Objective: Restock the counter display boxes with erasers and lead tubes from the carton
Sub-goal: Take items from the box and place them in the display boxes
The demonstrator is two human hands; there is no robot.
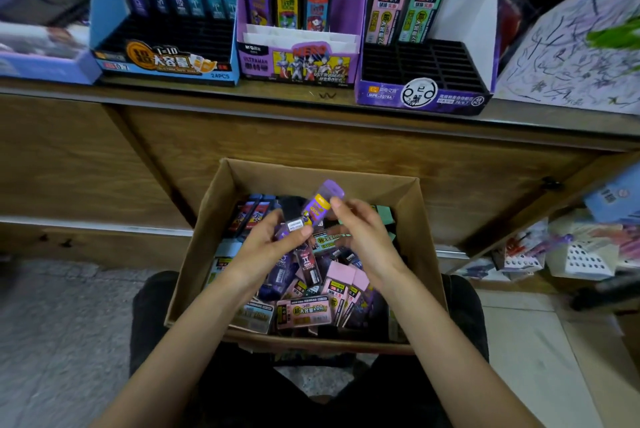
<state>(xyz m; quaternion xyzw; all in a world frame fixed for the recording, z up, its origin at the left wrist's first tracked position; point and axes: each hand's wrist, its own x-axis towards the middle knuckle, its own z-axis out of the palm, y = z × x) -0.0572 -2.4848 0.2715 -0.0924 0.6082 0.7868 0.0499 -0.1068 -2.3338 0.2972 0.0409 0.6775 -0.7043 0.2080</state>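
Observation:
A brown carton (207, 230) sits on my lap, filled with several loose lead tubes in pink, purple and dark packs. Over its middle, my left hand (268, 247) and my right hand (360, 237) together hold a purple-capped lead tube (320, 204), tilted up to the right. The left pinches its lower end and the right pinches near its cap. On the counter above stand three display boxes: a blue one (162, 63) with dark tubes at the back, a purple Ultraman one (298, 63) with three tubes, and a purple-fronted one (422, 95) with pink and green tubes.
The wooden counter front (311, 136) rises right behind the carton. A scribbled-on white sheet (571, 60) leans at the counter's right end. Packaged goods fill a low shelf (554, 254) at the right. Grey floor lies at the left.

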